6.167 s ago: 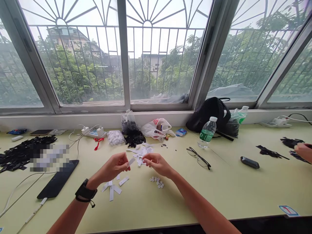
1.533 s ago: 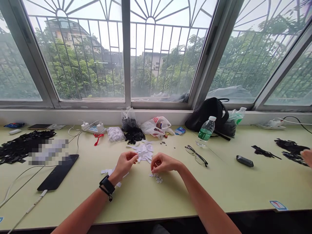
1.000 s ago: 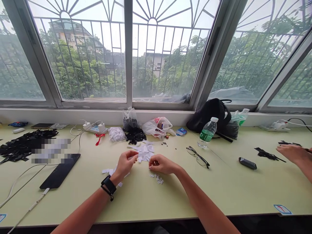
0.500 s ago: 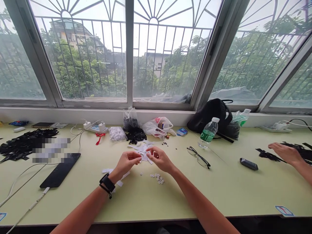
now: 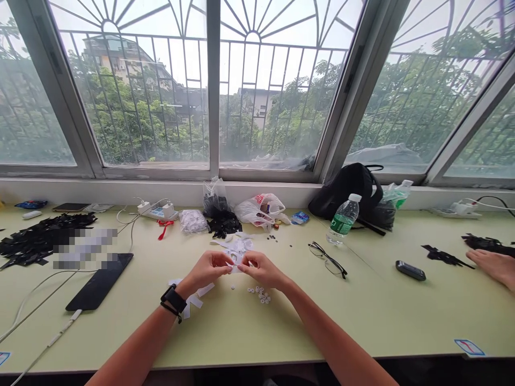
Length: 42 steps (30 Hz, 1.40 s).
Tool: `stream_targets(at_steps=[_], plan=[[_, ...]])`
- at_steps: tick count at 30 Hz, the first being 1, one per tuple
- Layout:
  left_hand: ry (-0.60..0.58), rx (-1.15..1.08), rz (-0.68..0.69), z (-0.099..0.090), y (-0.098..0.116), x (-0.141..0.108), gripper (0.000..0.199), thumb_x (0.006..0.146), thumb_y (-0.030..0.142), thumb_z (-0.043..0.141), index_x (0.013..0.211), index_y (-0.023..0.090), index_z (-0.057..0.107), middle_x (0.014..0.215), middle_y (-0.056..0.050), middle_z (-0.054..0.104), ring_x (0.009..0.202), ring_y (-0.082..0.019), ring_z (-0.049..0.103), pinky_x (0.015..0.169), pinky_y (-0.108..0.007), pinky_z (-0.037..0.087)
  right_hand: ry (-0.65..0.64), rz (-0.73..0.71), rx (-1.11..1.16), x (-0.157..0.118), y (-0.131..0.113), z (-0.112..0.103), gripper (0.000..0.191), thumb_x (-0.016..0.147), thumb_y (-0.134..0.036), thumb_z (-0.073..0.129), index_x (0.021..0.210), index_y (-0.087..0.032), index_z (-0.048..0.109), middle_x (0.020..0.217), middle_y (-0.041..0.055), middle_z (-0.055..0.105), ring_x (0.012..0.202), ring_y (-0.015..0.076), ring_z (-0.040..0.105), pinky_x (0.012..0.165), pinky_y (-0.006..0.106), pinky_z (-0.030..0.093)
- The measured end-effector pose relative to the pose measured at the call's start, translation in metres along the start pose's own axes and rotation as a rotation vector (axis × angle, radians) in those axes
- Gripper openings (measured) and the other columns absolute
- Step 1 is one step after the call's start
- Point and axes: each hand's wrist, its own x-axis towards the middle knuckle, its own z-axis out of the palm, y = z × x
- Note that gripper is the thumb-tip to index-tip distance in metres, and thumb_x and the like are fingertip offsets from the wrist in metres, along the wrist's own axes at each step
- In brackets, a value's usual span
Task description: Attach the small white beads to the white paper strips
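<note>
My left hand (image 5: 212, 268), with a black watch (image 5: 174, 300) on its wrist, is closed in a pinch. My right hand (image 5: 262, 269) pinches too, its fingertips meeting the left's. Between them shows a small white piece (image 5: 235, 264), too small to tell its exact kind. Just beyond the fingers lies a loose heap of white strips (image 5: 238, 244). More white strips (image 5: 196, 301) lie under and beside my left wrist. Small white rings (image 5: 263, 296) are gathered below my right hand, and a single one (image 5: 233, 288) sits apart, nearer the left.
A black tablet-like slab (image 5: 100, 281) and black strips (image 5: 44, 236) lie at left. Glasses (image 5: 328, 260), a water bottle (image 5: 344, 220) and a black bag (image 5: 346, 187) stand rightward. Plastic bags (image 5: 261, 210) line the back. A co-worker's hand (image 5: 493, 265) rests near black strips at far right.
My hands have come together, fingertips now meeting around the small white piece. The left wrist has moved slightly left and up. The co-worker's hand has shifted right, away from the nearer black strips.
</note>
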Motion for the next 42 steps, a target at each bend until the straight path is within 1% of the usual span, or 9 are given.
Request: stream_targets(at_steps=[3, 5, 8, 12, 16, 22, 31, 38, 42], plan=[[-0.067, 0.114, -0.033, -0.0029, 0.0026, -0.0022, 0.023, 0.071, 0.033, 0.082, 0.083, 0.014, 0.079, 0.056, 0.001, 0.058, 0.053, -0.011, 0.047, 0.049, -0.022, 0.031, -0.048, -0.018, -0.038, -0.0015, -0.0003, 0.0013, 0.029, 0.091, -0.039, 0.070, 0.071, -0.019, 0.065, 0.080, 0.0021, 0.063, 0.089, 0.0213, 0.055, 0.083, 0.033, 0.041], [-0.114, 0.161, -0.056, -0.0040, 0.0046, -0.0038, 0.025, 0.070, 0.033, 0.082, 0.084, 0.013, 0.079, 0.053, 0.004, 0.053, 0.050, -0.010, 0.042, 0.048, -0.022, 0.028, -0.083, -0.024, -0.052, -0.0026, 0.0008, 0.0034, 0.029, 0.089, -0.040, 0.073, 0.070, -0.019, 0.067, 0.083, 0.0033, 0.062, 0.096, 0.0237, 0.054, 0.088, 0.035, 0.041], [-0.165, 0.190, -0.068, -0.0046, 0.0061, -0.0054, 0.025, 0.070, 0.033, 0.081, 0.084, 0.013, 0.079, 0.051, 0.006, 0.049, 0.050, -0.009, 0.038, 0.048, -0.022, 0.026, -0.129, -0.029, -0.037, -0.0037, 0.0041, 0.0072, 0.029, 0.086, -0.043, 0.076, 0.071, -0.020, 0.071, 0.088, 0.0051, 0.060, 0.101, 0.0255, 0.052, 0.087, 0.035, 0.043], [-0.170, 0.216, -0.065, -0.0045, 0.0040, -0.0055, 0.021, 0.070, 0.030, 0.080, 0.081, 0.013, 0.078, 0.051, 0.006, 0.046, 0.050, -0.008, 0.035, 0.048, -0.022, 0.023, -0.142, -0.046, -0.028, -0.0041, 0.0079, 0.0099, 0.029, 0.085, -0.042, 0.078, 0.069, -0.019, 0.071, 0.095, 0.0056, 0.058, 0.102, 0.0252, 0.051, 0.089, 0.036, 0.044], [-0.193, 0.212, -0.054, -0.0046, 0.0011, -0.0046, 0.024, 0.070, 0.033, 0.081, 0.083, 0.013, 0.078, 0.051, 0.006, 0.046, 0.049, -0.009, 0.035, 0.047, -0.022, 0.023, -0.157, -0.055, -0.018, -0.0045, 0.0081, 0.0087, 0.027, 0.085, -0.041, 0.078, 0.070, -0.019, 0.071, 0.097, 0.0060, 0.058, 0.103, 0.0252, 0.051, 0.086, 0.035, 0.045], [-0.210, 0.243, -0.052, -0.0036, -0.0016, -0.0044, 0.027, 0.070, 0.036, 0.081, 0.083, 0.013, 0.079, 0.051, 0.005, 0.049, 0.049, -0.009, 0.037, 0.047, -0.022, 0.024, -0.161, -0.086, -0.046, -0.0045, 0.0084, 0.0094, 0.029, 0.084, -0.039, 0.080, 0.067, -0.019, 0.070, 0.098, 0.0059, 0.060, 0.103, 0.0253, 0.052, 0.097, 0.040, 0.041], [-0.170, 0.190, -0.025, -0.0034, 0.0037, -0.0048, 0.027, 0.070, 0.038, 0.081, 0.081, 0.013, 0.079, 0.053, 0.006, 0.048, 0.050, -0.008, 0.035, 0.048, -0.021, 0.024, -0.087, -0.107, -0.039, -0.0047, 0.0084, 0.0078, 0.024, 0.085, -0.035, 0.079, 0.068, -0.020, 0.070, 0.096, 0.0047, 0.060, 0.100, 0.0235, 0.055, 0.093, 0.038, 0.042], [-0.208, 0.226, -0.022, -0.0025, -0.0013, -0.0057, 0.029, 0.071, 0.038, 0.081, 0.083, 0.012, 0.079, 0.050, 0.006, 0.045, 0.049, -0.008, 0.034, 0.047, -0.022, 0.023, -0.143, -0.118, -0.048, -0.0049, 0.0076, 0.0083, 0.027, 0.085, -0.040, 0.079, 0.069, -0.019, 0.072, 0.098, 0.0057, 0.060, 0.101, 0.0236, 0.055, 0.093, 0.038, 0.043], [-0.222, 0.249, -0.019, -0.0025, -0.0033, -0.0061, 0.028, 0.072, 0.038, 0.080, 0.083, 0.012, 0.079, 0.050, 0.006, 0.046, 0.049, -0.009, 0.036, 0.047, -0.022, 0.023, -0.141, -0.116, -0.048, -0.0048, 0.0070, 0.0092, 0.028, 0.084, -0.041, 0.080, 0.068, -0.020, 0.071, 0.097, 0.0052, 0.060, 0.100, 0.0236, 0.055, 0.092, 0.038, 0.043]])
